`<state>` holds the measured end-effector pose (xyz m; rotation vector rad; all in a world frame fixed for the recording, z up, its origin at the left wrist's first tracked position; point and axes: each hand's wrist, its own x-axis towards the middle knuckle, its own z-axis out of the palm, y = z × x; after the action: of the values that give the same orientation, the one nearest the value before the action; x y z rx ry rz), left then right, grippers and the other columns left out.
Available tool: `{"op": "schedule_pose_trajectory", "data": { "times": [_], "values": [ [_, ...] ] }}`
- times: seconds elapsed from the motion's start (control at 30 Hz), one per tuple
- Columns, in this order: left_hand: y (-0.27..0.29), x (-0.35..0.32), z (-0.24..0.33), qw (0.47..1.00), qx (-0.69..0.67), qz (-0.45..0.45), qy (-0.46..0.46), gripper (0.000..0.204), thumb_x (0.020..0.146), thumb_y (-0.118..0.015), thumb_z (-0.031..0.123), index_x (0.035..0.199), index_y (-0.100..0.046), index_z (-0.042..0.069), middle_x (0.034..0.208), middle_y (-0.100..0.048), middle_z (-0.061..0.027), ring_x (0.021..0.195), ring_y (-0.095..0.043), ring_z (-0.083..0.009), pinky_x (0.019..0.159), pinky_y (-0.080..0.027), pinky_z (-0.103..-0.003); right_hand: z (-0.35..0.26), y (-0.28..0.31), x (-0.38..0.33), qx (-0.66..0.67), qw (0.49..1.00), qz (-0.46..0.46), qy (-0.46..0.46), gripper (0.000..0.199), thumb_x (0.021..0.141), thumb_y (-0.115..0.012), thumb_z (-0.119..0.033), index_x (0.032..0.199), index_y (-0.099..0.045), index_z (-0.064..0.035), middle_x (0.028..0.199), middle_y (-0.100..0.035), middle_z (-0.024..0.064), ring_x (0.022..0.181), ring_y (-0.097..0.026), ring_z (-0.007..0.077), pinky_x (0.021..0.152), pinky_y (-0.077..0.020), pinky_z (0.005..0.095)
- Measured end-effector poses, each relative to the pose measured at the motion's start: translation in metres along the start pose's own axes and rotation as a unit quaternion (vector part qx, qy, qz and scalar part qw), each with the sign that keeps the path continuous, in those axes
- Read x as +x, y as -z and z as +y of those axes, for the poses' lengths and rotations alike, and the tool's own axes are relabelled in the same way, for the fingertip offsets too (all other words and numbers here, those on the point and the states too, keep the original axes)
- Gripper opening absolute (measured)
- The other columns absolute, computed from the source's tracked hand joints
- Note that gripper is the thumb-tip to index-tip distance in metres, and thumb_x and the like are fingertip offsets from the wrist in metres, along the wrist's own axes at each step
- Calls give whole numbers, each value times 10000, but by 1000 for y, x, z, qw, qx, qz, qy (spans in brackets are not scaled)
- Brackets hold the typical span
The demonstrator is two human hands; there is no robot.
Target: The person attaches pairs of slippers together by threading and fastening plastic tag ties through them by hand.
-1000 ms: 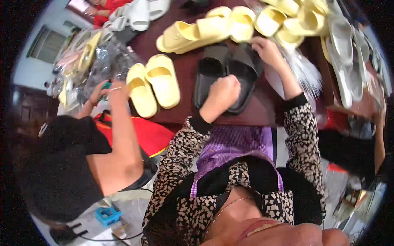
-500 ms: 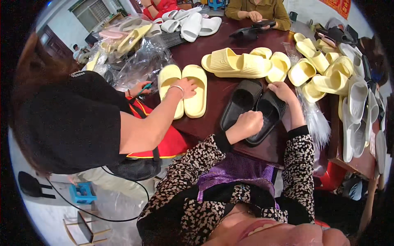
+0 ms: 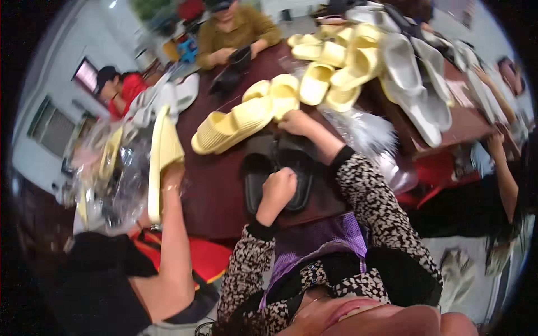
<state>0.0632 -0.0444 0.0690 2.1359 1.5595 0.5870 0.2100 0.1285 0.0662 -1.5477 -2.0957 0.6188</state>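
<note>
A pair of black slippers [image 3: 254, 182] lies on the table in front of me, soles down and side by side. Over them is my left hand [image 3: 279, 189], its fingers curled into a fist; whatever it may hold is hidden. My right hand [image 3: 297, 122] reaches past the black pair to the near end of a yellow slipper [image 3: 284, 92], with its fingers closed on that edge, slightly blurred. Beside that one, another yellow slipper with a ribbed strap [image 3: 232, 124] lies lengthwise across the table.
More yellow slippers [image 3: 316, 84] and grey slippers [image 3: 400, 64] are heaped at the far right. Clear plastic bags [image 3: 364, 131] lie near my right forearm. At left, a co-worker's hand [image 3: 174, 175] lifts a yellow slipper [image 3: 163, 162]. Another person [image 3: 238, 36] handles something black across the dark red table [image 3: 204, 196].
My view has swung to the right. My right hand has left the black slipper and moved to a yellow one. The co-worker at left has raised a yellow slipper off the table.
</note>
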Motion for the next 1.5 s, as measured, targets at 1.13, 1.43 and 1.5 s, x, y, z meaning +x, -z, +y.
{"op": "schedule_pose_trajectory", "data": {
  "times": [1.13,1.43,1.5],
  "values": [
    [-26,45,32,997,8,6,-72,168,829,-619,171,879,-657,15,782,-646,-187,720,-645,-325,651,-494,-379,34,25,3,-9,988,154,-8,223,756,-580,-48,972,-618,-5,848,-659,195,844,-643,360,730,-509,446],
    [6,15,21,998,-35,12,-43,152,828,-624,136,889,-641,-1,756,-643,-170,676,-643,-262,637,-494,-336,18,16,-1,185,929,320,16,289,717,-622,-53,1002,-626,-3,793,-655,208,771,-655,337,689,-520,415],
    [9,-16,9,993,-65,36,-87,144,834,-615,124,901,-635,-3,754,-640,-171,673,-641,-249,633,-492,-333,11,-2,-24,230,948,219,-14,284,716,-663,-59,988,-653,23,791,-678,168,677,-672,240,649,-536,360]
  ]
}}
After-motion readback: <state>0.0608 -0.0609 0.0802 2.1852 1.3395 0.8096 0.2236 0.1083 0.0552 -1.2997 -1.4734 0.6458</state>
